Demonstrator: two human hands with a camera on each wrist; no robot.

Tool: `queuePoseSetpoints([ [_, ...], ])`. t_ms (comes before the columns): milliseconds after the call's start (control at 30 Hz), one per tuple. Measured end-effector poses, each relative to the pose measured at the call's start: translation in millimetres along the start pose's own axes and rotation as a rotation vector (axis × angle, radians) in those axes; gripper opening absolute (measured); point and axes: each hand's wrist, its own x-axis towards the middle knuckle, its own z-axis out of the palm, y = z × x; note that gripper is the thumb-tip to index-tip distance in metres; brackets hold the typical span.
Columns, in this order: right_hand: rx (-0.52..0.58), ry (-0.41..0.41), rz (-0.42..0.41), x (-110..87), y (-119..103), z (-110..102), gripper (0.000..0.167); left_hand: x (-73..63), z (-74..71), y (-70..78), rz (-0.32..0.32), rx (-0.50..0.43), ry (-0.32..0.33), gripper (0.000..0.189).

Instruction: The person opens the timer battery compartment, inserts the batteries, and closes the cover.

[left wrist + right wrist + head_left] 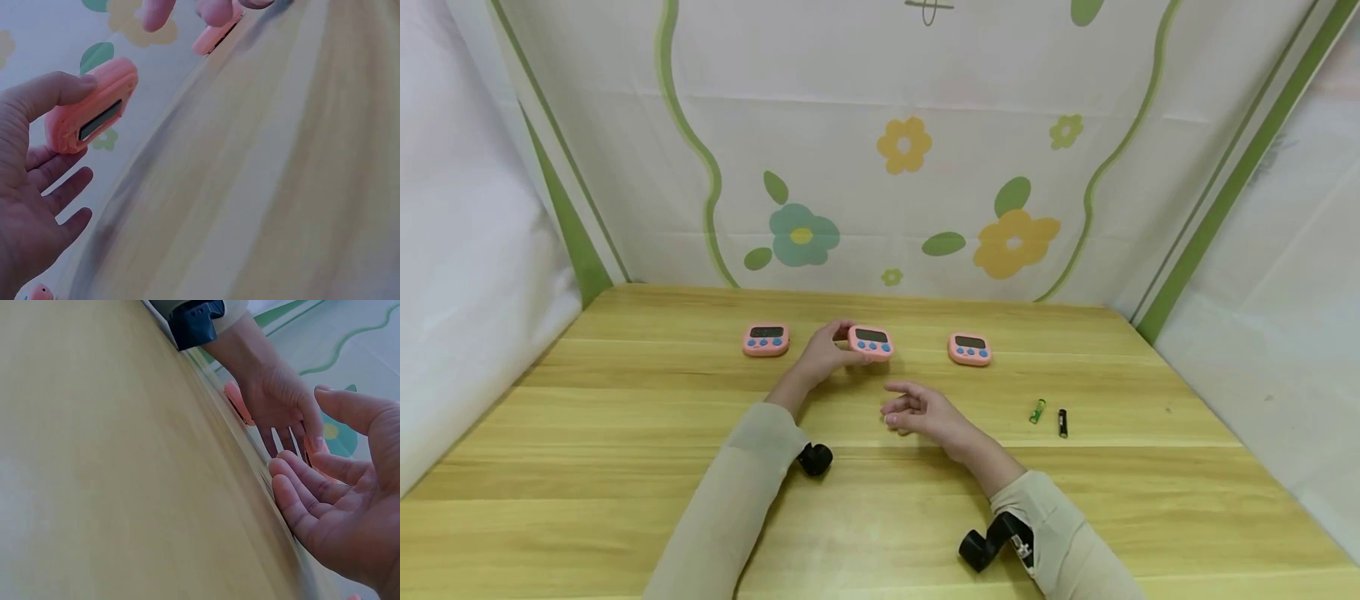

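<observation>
Between its thumb and fingers my left hand (826, 357) pinches a pink digital timer (871, 343), which has a dark screen and blue buttons facing me. In the left wrist view the underside of this timer (94, 106) shows a dark rectangular strip, and the timer is raised off the table. My right hand (925, 417) hovers to the right and nearer to me, fingers loosely bent, with nothing in them. In the right wrist view the right hand (350, 494) partly hides the held timer.
Matching pink timers lie on the wooden table (625, 433): one timer (766, 340) to the left, another timer (970, 350) to the right. A green battery (1037, 411) and a black battery (1063, 422) lie farther right. A flowered cloth (850, 100) hangs behind the table.
</observation>
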Motion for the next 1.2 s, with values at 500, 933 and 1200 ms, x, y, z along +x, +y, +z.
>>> queuePoseSetpoints([
  [500,0.059,0.072,-0.032,-2.7,-12,-8,0.057,-32.1,-3.4,27.9,0.068,0.017,0.016,0.054],
  [933,0.027,0.112,-0.047,-9.8,-22,-11,0.062,-65.4,5.9,47.3,0.11,-0.054,-0.039,0.055],
  [1200,0.031,0.071,-0.096,-14.0,-25,-11,0.063,-83.1,8.2,50.8,0.069,-0.148,-0.036,0.054],
])
